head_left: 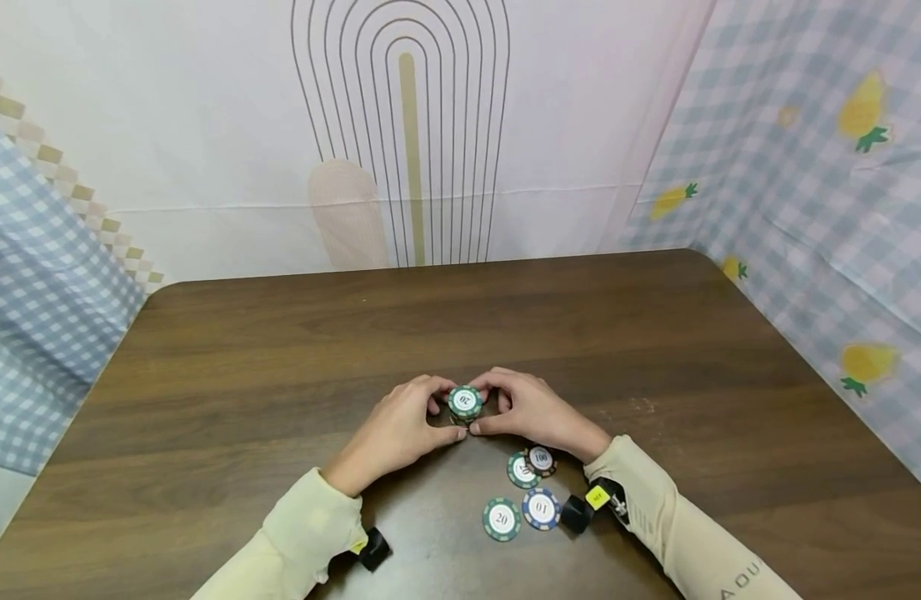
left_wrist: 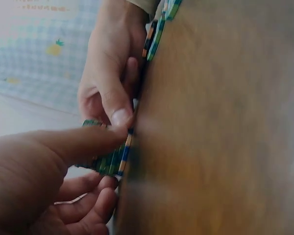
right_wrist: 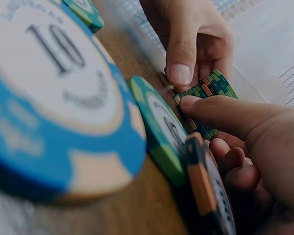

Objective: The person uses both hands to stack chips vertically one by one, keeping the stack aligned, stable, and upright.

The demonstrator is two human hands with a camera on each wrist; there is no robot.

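Observation:
A short stack of poker chips (head_left: 465, 402) stands on the table, a green 20 chip on top. From the left, my left hand (head_left: 402, 422) holds the stack between thumb and fingers. My right hand (head_left: 533, 408) grips it from the other side, its thumb tip close to the left one at the near side. In the left wrist view the stack (left_wrist: 109, 162) shows mostly green edges, with a blue and tan chip at the table end. The right wrist view shows an orange and black chip edge amid the green ones in the stack (right_wrist: 216, 84), partly hidden behind a thumb.
Loose chips lie nearer me, by my right forearm: a green 20 chip (head_left: 501, 519), a blue 10 chip (head_left: 541, 508), and a black 100 chip (head_left: 541, 460) overlapping another green chip (head_left: 518, 473). The brown wooden table (head_left: 280, 333) meets patterned cloth at the back and sides.

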